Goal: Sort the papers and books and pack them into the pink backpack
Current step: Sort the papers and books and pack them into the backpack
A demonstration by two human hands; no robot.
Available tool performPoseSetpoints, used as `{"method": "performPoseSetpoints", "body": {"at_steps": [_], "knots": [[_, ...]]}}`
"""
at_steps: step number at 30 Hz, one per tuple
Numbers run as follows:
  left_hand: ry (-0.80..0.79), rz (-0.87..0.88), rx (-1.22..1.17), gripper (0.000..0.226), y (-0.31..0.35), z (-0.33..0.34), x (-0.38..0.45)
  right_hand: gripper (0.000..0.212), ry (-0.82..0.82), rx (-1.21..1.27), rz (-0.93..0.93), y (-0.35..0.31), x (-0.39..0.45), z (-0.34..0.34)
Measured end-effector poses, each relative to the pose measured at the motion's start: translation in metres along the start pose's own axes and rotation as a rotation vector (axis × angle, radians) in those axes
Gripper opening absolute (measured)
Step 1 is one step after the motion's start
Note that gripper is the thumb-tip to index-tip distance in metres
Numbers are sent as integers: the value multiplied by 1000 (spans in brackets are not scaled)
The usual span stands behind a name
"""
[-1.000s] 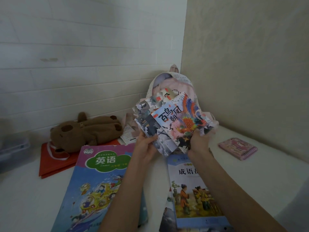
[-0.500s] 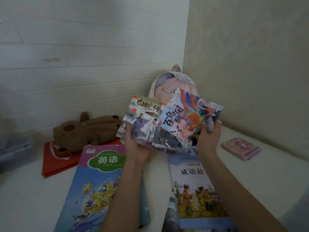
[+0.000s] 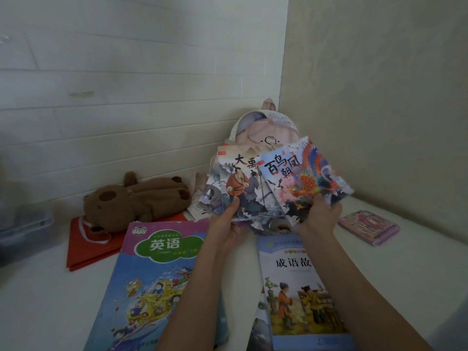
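The fanned picture books point(image 3: 273, 188) hide the lower part of the pink backpack point(image 3: 263, 127) in the corner; what it holds cannot be seen. The left hand point(image 3: 228, 224) and right hand point(image 3: 319, 217) both grip this fan above the surface point(image 3: 417, 274), fingers curled round its lower edge.

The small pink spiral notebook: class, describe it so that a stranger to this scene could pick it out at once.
Start at the pink backpack standing in the corner where the two walls meet. Follow the white tabletop along the right-hand wall to the pink spiral notebook, lying flat and alone. It is smaller than the other books, pink, with wire coils along one edge.
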State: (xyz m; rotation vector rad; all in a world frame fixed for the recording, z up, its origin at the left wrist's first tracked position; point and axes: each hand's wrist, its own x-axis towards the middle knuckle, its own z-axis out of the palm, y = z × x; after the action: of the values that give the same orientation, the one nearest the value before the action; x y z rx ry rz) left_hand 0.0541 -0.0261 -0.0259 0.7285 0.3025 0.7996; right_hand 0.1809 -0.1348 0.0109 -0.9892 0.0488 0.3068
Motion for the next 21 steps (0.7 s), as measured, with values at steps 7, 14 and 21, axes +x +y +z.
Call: {"method": "performPoseSetpoints", "body": {"at_steps": [7, 14, 21], "knots": [[45, 35, -28, 14, 1, -1, 0, 81, -52, 161, -41, 4, -4, 1], [98, 33, 67, 29, 1, -4, 1, 63, -196, -347, -284, 7, 5, -11], [67, 4, -70, 31, 1, 1, 6, 60, -77, -369, -209, 31, -11, 2]]}}
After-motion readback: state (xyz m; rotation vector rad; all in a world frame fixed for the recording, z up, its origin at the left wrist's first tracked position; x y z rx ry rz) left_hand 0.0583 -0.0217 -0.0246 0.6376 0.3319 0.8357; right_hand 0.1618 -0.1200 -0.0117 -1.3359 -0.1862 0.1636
